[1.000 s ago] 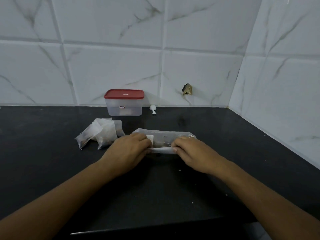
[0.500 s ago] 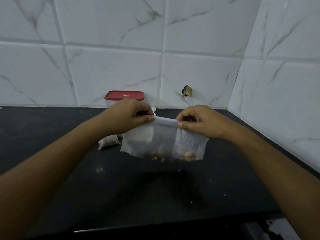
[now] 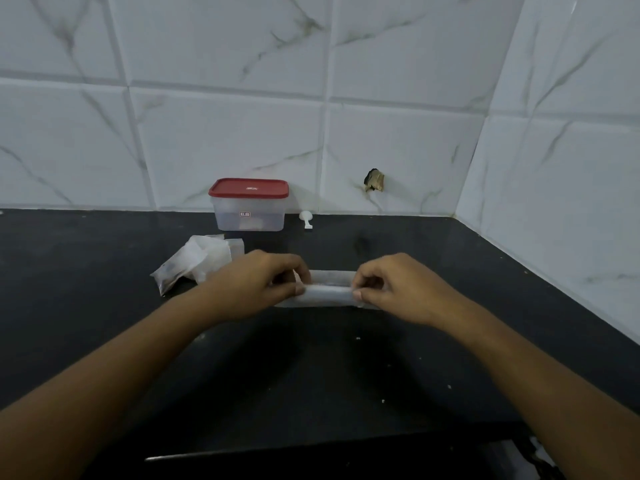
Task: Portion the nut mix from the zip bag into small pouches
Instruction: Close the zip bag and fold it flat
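- The zip bag (image 3: 329, 289) lies crosswise near the middle of the worktop (image 3: 467, 306), stretched between both hands. Whether its lower edge rests on the surface or hangs just above it cannot be told.
- The left hand (image 3: 256, 285) pinches the bag's left end, thumb and curled fingers clamped on the plastic.
- The right hand (image 3: 398, 289) does the same at the right end, with the thumb tip pressed to the front of the top strip.
- The bag looks bunched or folded into a narrow band, and the nut mix inside cannot be made out.
- The small pouches (image 3: 197, 263) lie in a loose heap just behind the left hand, towards the back edge.
- A clear container with a red lid (image 3: 249, 206) stands against the back edge, with a small white scoop (image 3: 306, 219) just beside it.
- Judged from this, the step in hand is opening the bag's seal, and portioning has not begun.
- The next move likely calls for pulling the two lips apart evenly with the mouth kept upward, so that no nuts spill, then bringing a pouch within reach.
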`<state>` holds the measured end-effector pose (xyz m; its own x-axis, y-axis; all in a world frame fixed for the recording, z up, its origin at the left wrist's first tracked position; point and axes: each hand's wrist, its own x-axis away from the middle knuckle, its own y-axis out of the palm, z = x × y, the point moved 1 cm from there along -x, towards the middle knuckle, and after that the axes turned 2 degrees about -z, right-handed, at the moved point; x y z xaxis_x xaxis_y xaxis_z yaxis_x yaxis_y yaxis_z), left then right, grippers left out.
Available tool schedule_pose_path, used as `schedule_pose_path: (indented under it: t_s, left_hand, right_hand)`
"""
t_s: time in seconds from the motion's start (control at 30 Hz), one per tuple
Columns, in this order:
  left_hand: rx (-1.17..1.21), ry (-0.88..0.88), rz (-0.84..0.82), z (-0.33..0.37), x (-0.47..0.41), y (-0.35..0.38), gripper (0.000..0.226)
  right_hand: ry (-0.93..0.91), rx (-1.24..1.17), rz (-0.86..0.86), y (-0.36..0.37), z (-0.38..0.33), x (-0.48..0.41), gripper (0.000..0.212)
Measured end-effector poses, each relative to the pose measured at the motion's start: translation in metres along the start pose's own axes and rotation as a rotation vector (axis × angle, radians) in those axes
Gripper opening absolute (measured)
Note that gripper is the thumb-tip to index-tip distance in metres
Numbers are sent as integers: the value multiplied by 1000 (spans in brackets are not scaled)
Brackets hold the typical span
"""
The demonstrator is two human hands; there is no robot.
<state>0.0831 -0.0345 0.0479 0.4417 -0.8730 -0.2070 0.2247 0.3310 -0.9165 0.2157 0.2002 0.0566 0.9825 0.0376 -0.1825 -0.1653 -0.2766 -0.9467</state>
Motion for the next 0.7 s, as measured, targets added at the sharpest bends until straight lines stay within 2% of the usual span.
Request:
schedule_pose_path:
  t_s: [0.07,0.13,0.23,0.37,0.47,0.6,0.7]
  left_hand:
    - [-7,14,-35,4,4,3,4]
    - [-47,20,-56,10,8,8,9]
    - [-166,30,-1,18,14,15,8]
    - [-359,164,98,21,18,25,40]
    - [-460,179,140,20,15,31,36]
    - [-437,117,166,20,11,25,32]
    - [-367,58,145,17,6,21,31]
  right_hand:
    - [-9,1,-42,5,0,4,8]
    - [-16,-2,-83,10,-1,7,9]
    - [-5,-19,-108,18,-1,8,15]
    - [37,-50,-113,22,2,5,23]
    - [49,-71,-135,22,1,2,26]
    - [26,-90,-89,17,-2,4,6]
    - [-40,-5,-52,13,-3,8,26]
